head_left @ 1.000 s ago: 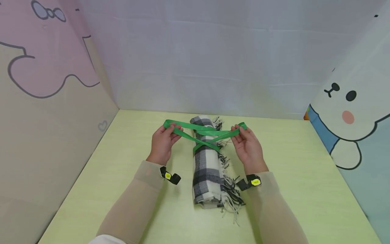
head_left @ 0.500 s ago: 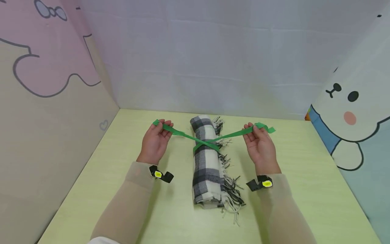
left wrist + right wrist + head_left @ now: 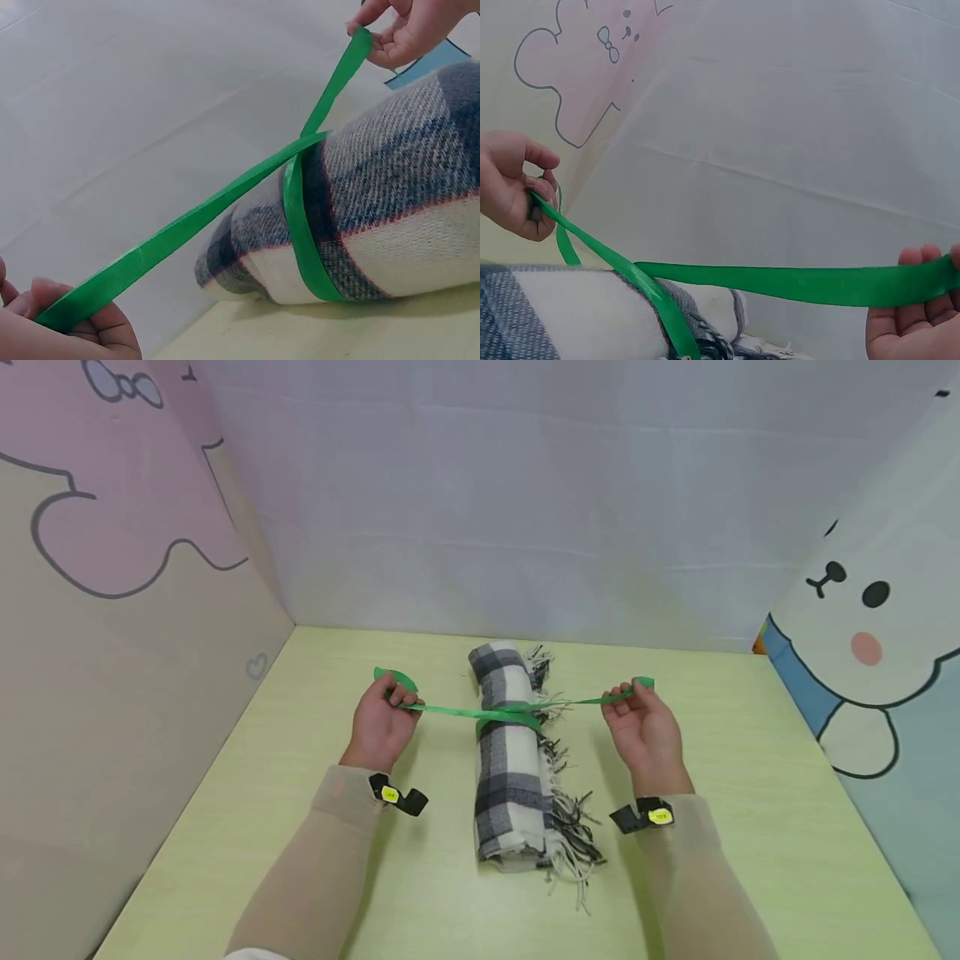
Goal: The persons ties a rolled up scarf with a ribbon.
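A rolled plaid scarf [image 3: 512,777] in black, grey and white lies lengthwise on the table, its fringe [image 3: 573,839] along the right side. Round its upper half runs a green ribbon [image 3: 508,716], the two ends crossed on top. My left hand [image 3: 382,722] pinches one end out to the left, and a short tail curls above the fingers. On the other side my right hand [image 3: 647,735] holds the second end between thumb and fingers. Both lengths are stretched nearly straight, as the left wrist view shows, with the ribbon loop [image 3: 304,232] lying against the cloth.
The pale yellow table [image 3: 247,827] is bounded by a white back sheet [image 3: 480,510] and printed side panels, a pink figure [image 3: 142,502] on the left and a white cartoon animal [image 3: 870,652] on the right. Each wrist wears a black strap [image 3: 397,794].
Both hands have moved apart, drawing the ribbon from slack loops into taut lengths. In the last half second they have come slightly lower, and the crossing lies flatter on the scarf.
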